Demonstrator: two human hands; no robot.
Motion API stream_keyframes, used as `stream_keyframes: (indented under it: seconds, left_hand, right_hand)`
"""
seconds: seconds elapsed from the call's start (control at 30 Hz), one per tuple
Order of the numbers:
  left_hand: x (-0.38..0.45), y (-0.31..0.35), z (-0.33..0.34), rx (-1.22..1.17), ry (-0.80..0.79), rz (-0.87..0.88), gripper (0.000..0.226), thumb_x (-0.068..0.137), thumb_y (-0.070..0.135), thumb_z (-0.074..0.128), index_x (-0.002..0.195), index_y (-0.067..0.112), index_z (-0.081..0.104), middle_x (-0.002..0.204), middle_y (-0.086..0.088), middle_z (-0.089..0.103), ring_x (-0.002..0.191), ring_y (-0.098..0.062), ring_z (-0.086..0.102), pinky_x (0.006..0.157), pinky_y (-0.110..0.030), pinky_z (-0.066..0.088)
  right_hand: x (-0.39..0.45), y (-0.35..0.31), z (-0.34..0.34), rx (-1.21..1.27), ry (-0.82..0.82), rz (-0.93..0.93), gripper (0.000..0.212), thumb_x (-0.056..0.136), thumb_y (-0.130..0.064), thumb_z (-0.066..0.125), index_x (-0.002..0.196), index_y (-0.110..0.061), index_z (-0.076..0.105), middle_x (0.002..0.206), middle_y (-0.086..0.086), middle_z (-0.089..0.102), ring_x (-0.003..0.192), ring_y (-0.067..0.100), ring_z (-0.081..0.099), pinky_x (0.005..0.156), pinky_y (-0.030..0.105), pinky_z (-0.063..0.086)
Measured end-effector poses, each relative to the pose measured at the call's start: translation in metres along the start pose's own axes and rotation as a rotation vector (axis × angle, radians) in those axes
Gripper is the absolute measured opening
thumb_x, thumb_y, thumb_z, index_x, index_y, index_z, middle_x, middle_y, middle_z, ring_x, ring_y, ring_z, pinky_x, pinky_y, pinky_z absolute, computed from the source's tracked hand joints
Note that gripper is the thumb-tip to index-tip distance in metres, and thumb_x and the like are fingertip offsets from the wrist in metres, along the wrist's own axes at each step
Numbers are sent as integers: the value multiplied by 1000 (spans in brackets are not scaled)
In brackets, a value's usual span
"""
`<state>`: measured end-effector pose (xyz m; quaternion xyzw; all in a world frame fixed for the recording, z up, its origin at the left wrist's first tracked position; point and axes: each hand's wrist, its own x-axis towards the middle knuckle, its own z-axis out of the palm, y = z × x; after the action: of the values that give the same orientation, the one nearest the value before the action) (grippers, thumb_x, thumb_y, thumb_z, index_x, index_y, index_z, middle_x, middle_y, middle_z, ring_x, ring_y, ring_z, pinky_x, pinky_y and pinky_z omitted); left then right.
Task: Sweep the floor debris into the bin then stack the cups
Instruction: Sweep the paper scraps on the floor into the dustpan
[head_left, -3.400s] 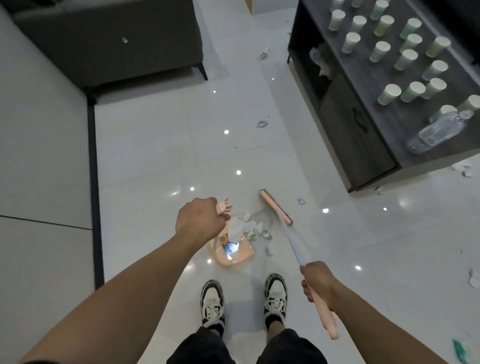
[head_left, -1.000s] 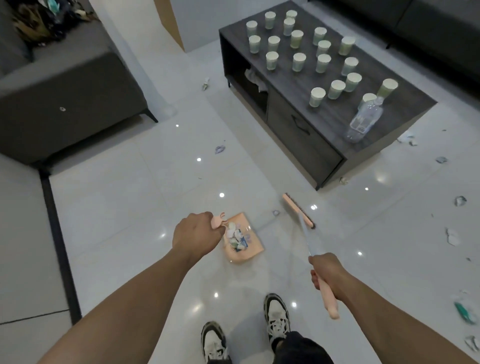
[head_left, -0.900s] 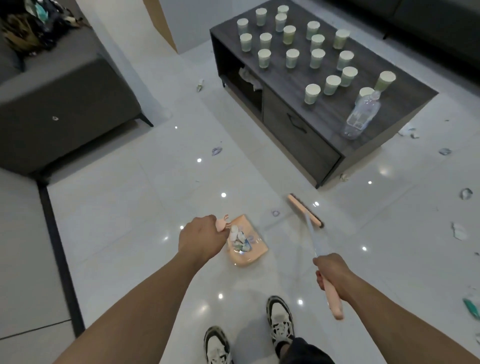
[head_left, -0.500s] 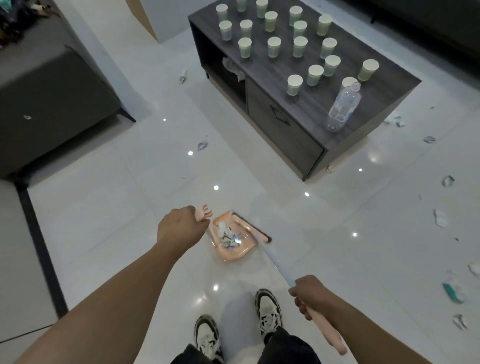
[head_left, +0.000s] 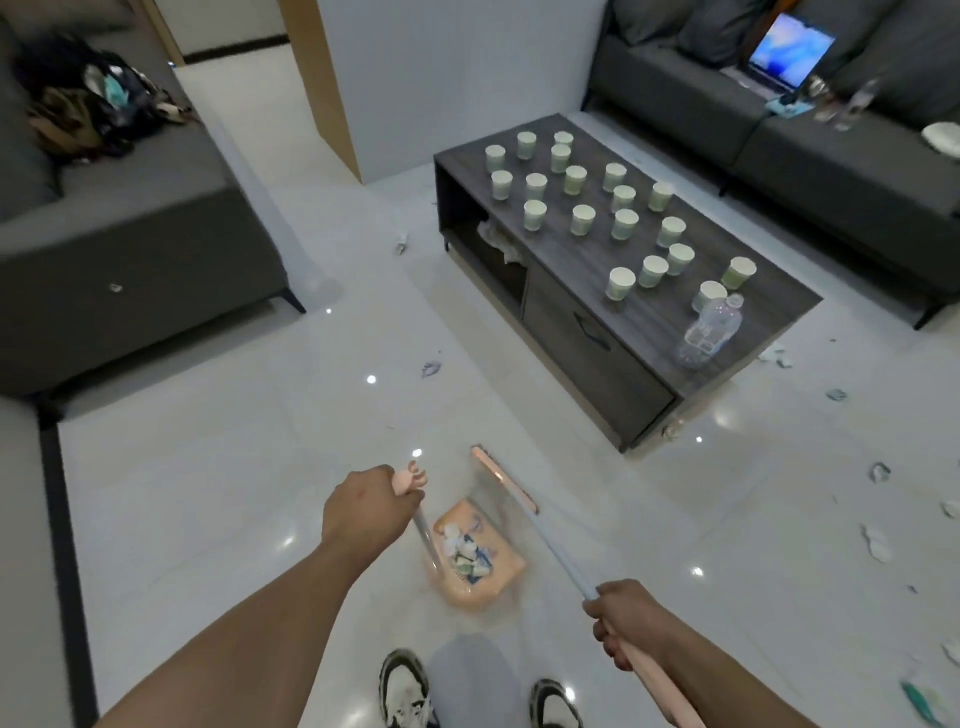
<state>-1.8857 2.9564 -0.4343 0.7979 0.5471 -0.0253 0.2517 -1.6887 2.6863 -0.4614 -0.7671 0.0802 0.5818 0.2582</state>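
Clearly the sweeping step is in hand: the dustpan (head_left: 475, 558), already holding scraps, is gripped by the left hand (head_left: 363, 512), the broom (head_left: 524, 512) by the right hand (head_left: 626, 621), and next the debris (head_left: 875, 540) scattered on the right must be gathered.

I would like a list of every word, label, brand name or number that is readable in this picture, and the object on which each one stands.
No text can be read anywhere in this view.
Laptop screen: lit blue and white, too blurred to read.
Clear bottle: no label shows.
Paper cups: plain, no print shows.
Scraps in the dustpan: blue marks, too small to read.
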Motion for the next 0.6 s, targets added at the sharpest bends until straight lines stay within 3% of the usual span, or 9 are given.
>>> stream_keyframes:
  seconds: [0.13, 0.33, 0.6]
  left_hand:
    - [25, -39, -45, -48, 21, -31, 32, 74, 53, 60, 68, 23, 57, 67, 6, 61, 64, -13, 57, 51, -25, 34]
    - [64, -88, -87, -100, 66, -121, 32, 73, 53, 61, 68, 21, 58, 68, 6, 62, 65, -16, 59, 51, -25, 38]
    - [138, -114, -108, -76, 102, -266, 30, 77, 53, 58, 72, 23, 60, 70, 5, 62, 66, -17, 59, 52, -26, 38]
  right_hand:
    - [-5, -49, 43, -14, 17, -3, 14, 94, -8, 57, 105, 1, 58, 54, 9, 49, 35, 16, 37, 41, 18, 32]
    - [-1, -115, 99, -76, 37, -40, 13, 94, -8, 58, 99, 4, 61, 53, 9, 51, 35, 17, 41, 40, 20, 36]
    - [45, -241, 114, -91, 83, -133, 14, 97, -9, 54, 98, 5, 57, 54, 10, 50, 36, 17, 41, 39, 21, 35]
